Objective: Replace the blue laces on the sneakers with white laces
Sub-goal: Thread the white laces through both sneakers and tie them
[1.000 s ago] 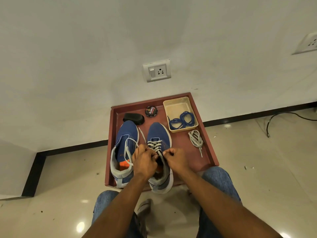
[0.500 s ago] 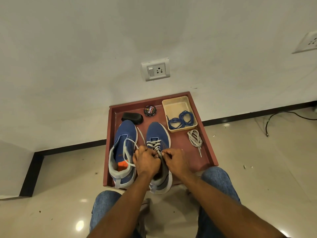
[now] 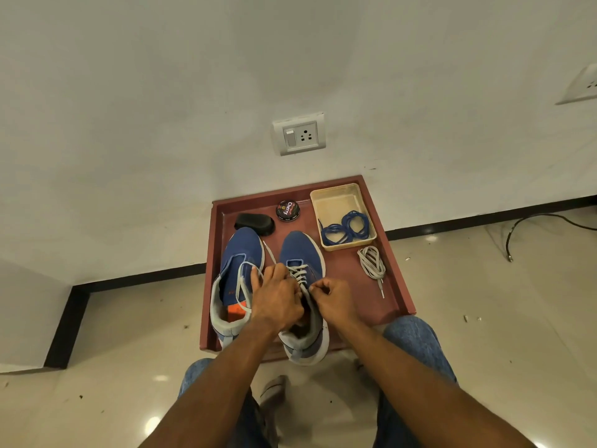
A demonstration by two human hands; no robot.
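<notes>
On the tray (image 3: 392, 279), the left hand (image 3: 277, 299) steadies the right sneaker (image 3: 302, 253) while the right hand (image 3: 332, 297) pinches its white lace (image 3: 298, 274), apparently to thread it through the eyelets.

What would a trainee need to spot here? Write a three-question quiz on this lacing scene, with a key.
1. True or false: the blue laces lie in the beige tub.
2. Which sneaker has white lace crossed through its eyelets: A, the left sneaker, or B, the right sneaker?
3. Fill in: the spare white lace bundle lies on the ____ tray.

Key: 1 true; 2 B; 3 red. The left hand and right hand both work at the right sneaker.
</notes>
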